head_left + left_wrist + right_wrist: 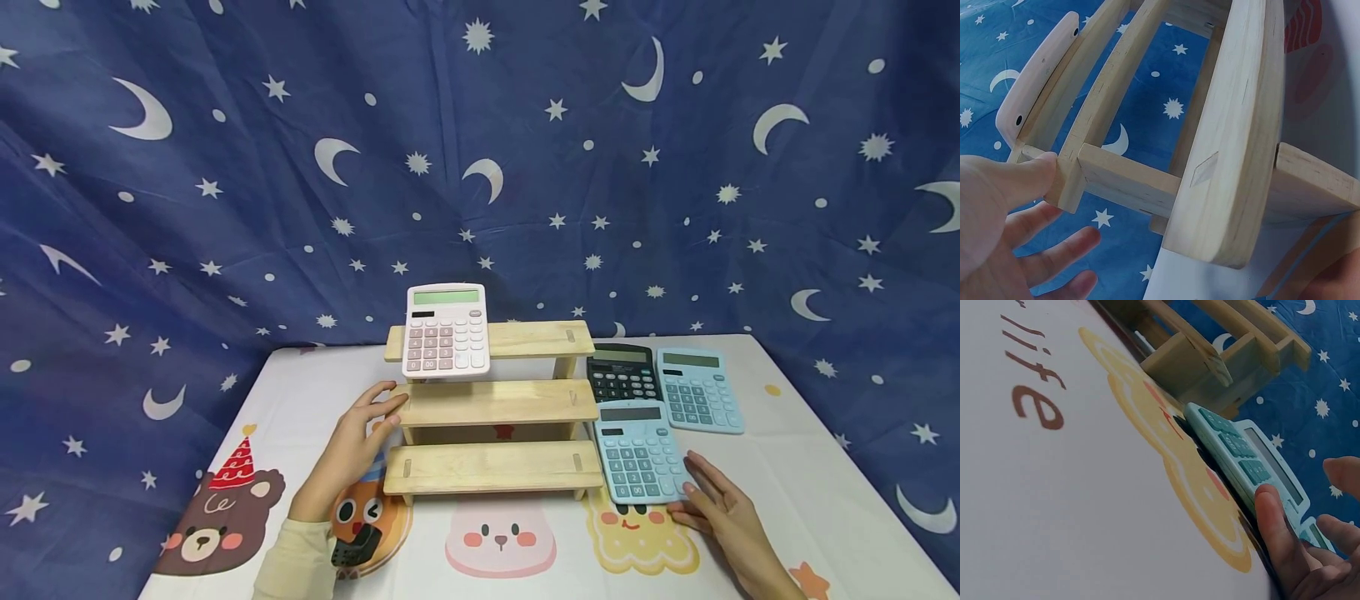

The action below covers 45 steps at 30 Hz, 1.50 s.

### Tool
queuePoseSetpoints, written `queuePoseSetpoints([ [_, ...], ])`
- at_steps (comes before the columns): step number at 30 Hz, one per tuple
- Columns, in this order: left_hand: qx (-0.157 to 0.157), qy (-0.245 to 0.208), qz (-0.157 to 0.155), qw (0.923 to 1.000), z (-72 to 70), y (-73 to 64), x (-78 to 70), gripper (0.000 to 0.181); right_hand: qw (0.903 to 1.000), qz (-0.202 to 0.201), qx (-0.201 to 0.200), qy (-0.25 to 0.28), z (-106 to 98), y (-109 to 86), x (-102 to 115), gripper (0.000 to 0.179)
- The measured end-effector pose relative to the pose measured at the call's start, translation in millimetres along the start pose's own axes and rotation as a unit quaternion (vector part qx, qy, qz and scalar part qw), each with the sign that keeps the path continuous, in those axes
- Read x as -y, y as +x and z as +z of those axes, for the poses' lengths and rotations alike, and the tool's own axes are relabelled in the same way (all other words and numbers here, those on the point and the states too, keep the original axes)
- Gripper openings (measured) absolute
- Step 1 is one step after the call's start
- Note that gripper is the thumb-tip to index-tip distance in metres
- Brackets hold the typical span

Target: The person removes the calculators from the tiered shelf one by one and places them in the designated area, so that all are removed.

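My left hand (351, 447) is at the left end of the middle plank of a three-tier wooden shelf stand (495, 404). In the left wrist view, thumb and index finger pinch the plank's end while the other fingers spread loosely. A pink-and-white calculator (447, 332) leans upright on the top tier at the left. My right hand (723, 518) rests beside the near blue calculator (643, 454), right of the stand. Its thumb (1269, 509) touches the calculator's edge in the right wrist view, the other fingers extended apart from it.
Behind the near blue calculator lie a black calculator (622, 372), partly covered, and a second blue calculator (700, 392). A white tablecloth (795, 467) with cartoon prints covers the table. A blue curtain (480, 125) with moons and stars hangs behind.
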<state>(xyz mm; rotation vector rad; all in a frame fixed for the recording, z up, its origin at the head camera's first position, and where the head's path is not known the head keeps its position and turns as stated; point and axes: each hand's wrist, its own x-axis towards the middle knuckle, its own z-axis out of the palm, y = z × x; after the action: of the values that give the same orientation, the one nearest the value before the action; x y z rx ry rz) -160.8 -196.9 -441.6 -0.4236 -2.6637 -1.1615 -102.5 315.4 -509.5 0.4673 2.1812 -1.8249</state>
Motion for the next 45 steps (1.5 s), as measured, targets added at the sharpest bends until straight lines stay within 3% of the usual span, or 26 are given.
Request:
queuePoseSetpoints([
  [9, 0.001, -0.003, -0.006, 1.0000, 1.0, 0.9, -0.8, 0.036, 0.9991, -0.002, 0.017, 0.039, -2.4, -2.3, 1.2, 0.081],
  [19, 0.000, -0.003, -0.006, 1.0000, 1.0, 0.1, -0.2, 0.036, 0.9997, -0.009, 0.004, 0.022, -3.6, -4.4, 3.9, 0.080],
  [34, 0.001, -0.003, -0.002, 1.0000, 1.3, 0.7, 1.0, 0.036, 0.9927, -0.110, 0.023, 0.046, -10.3, -12.6, 13.3, 0.068],
  [40, 0.001, -0.003, -0.001, 1.0000, 1.1, 0.6, 0.8, 0.036, 0.9945, -0.103, 0.019, 0.002, -8.5, -12.9, 26.9, 0.068],
  [45, 0.002, -0.003, -0.001, 1.0000, 0.8, 0.6, 1.0, 0.036, 0.9869, -0.156, 0.041, 0.008, -4.3, -14.0, 35.0, 0.059],
])
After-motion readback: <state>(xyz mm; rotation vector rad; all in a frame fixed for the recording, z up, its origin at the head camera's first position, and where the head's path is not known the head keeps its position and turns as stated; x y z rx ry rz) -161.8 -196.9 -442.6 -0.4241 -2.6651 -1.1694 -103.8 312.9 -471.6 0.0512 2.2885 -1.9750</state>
